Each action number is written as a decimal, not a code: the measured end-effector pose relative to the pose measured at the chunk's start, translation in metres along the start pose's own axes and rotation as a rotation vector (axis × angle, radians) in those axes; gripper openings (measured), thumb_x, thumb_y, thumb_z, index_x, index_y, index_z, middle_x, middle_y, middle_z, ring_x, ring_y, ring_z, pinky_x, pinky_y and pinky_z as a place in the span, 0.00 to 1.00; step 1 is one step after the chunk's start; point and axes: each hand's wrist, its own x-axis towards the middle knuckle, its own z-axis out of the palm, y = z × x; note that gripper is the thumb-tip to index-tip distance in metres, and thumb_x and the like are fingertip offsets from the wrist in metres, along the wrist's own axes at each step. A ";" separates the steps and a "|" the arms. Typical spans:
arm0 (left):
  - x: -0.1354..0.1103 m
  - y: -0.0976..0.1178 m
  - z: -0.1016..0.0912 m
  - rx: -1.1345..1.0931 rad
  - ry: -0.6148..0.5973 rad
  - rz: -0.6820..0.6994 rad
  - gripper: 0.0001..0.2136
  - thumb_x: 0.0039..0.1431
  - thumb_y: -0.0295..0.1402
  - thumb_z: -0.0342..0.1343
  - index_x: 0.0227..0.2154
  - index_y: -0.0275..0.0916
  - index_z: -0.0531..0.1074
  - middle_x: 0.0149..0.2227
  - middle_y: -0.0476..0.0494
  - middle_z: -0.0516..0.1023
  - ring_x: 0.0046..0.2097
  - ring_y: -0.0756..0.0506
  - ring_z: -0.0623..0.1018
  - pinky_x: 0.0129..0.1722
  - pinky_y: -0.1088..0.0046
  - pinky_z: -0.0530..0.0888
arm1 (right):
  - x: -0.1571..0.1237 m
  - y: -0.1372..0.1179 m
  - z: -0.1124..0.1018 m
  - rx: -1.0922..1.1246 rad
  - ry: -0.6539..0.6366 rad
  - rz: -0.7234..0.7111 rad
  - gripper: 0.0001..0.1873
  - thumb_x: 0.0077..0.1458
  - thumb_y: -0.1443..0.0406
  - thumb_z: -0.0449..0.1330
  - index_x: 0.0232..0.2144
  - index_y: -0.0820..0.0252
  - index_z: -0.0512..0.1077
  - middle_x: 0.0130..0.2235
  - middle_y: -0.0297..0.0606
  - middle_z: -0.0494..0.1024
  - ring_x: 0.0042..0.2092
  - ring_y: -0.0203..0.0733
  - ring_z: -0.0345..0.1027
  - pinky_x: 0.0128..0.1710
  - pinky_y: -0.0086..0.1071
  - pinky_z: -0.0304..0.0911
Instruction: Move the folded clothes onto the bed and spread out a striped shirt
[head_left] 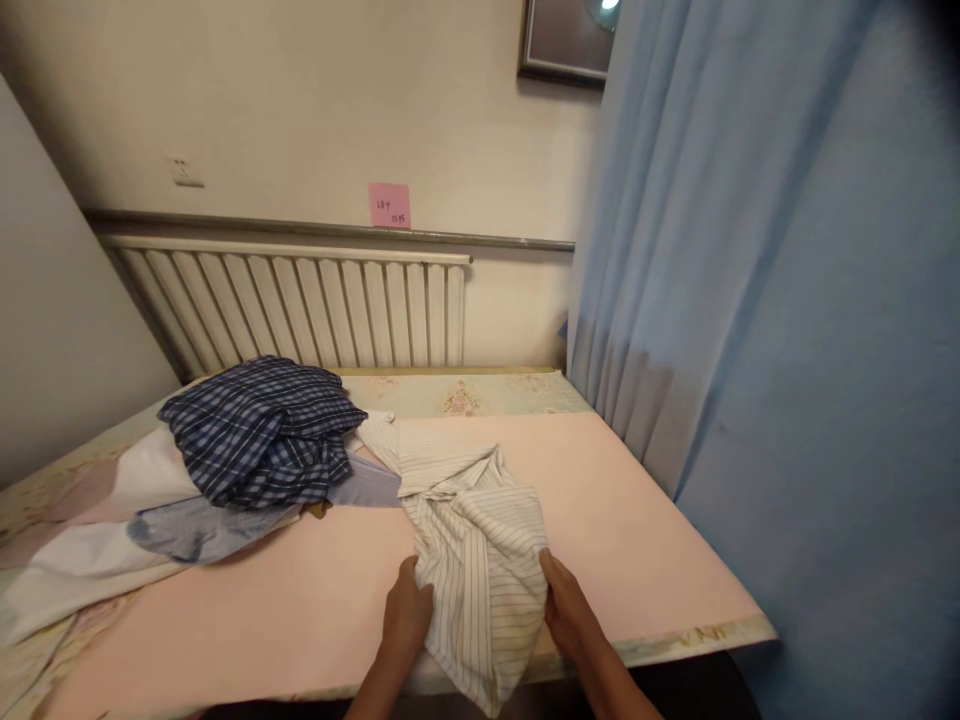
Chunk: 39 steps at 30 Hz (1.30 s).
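A white shirt with thin dark stripes [472, 530] lies crumpled on the pink table top [637, 530], its lower part hanging over the near edge. My left hand [407, 610] grips the cloth at its left side, fingers closed on a fold. My right hand [566, 605] holds the right side of the same shirt, fingers curled into the fabric. To the left sits a heap of clothes: a dark blue checked shirt [262, 425] on top, a pale blue garment [195, 525] and white cloth [82, 560] beneath.
A white radiator [300, 305] runs along the wall behind the table, with a pink note [389, 205] above it. A blue curtain [750, 280] hangs close on the right. A grey wall panel stands at the left. A framed picture [562, 40] hangs high.
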 end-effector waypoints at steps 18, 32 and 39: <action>-0.077 0.033 0.066 -0.103 -0.521 0.323 0.15 0.49 0.25 0.50 0.39 0.42 0.73 0.36 0.48 0.80 0.39 0.46 0.77 0.41 0.72 0.71 | 0.055 -0.001 -0.138 -0.431 0.353 0.028 0.25 0.40 0.54 0.56 0.37 0.64 0.75 0.37 0.47 0.81 0.41 0.51 0.74 0.42 0.40 0.67; 0.023 0.015 -0.014 -0.035 0.081 0.144 0.11 0.56 0.29 0.48 0.40 0.36 0.71 0.36 0.43 0.77 0.39 0.45 0.75 0.42 0.71 0.68 | 0.020 0.044 -0.124 -0.898 0.397 -0.154 0.26 0.56 0.54 0.45 0.48 0.61 0.70 0.48 0.47 0.77 0.48 0.51 0.70 0.48 0.39 0.63; 0.077 0.020 -0.028 -0.276 0.188 -0.025 0.11 0.56 0.31 0.51 0.42 0.36 0.70 0.38 0.42 0.78 0.45 0.43 0.76 0.47 0.68 0.69 | 0.021 0.048 -0.124 -0.889 0.407 -0.170 0.25 0.56 0.54 0.45 0.48 0.60 0.70 0.48 0.47 0.77 0.49 0.53 0.70 0.47 0.41 0.63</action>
